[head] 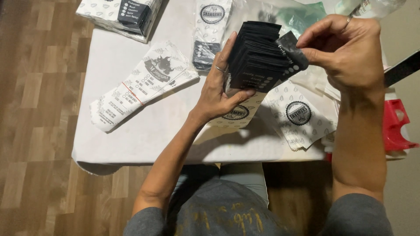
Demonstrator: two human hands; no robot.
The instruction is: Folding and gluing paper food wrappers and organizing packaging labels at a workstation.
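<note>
My left hand (221, 89) grips a thick stack of printed paper bags (256, 57), white with black ends, held upright above the white table (131, 135). The fingers of my right hand (350, 50) pinch the black end of the foremost bag (292, 54) and bend it away from the stack. There is a ring on each hand.
A bundle of the same bags bound by a red band (140, 87) lies at the left. A wrapped pack (122, 15) sits at the far left corner, another bag pile (210, 30) at the far middle, loose bags (302, 118) at the right. A red object (396, 126) stands beyond the right edge.
</note>
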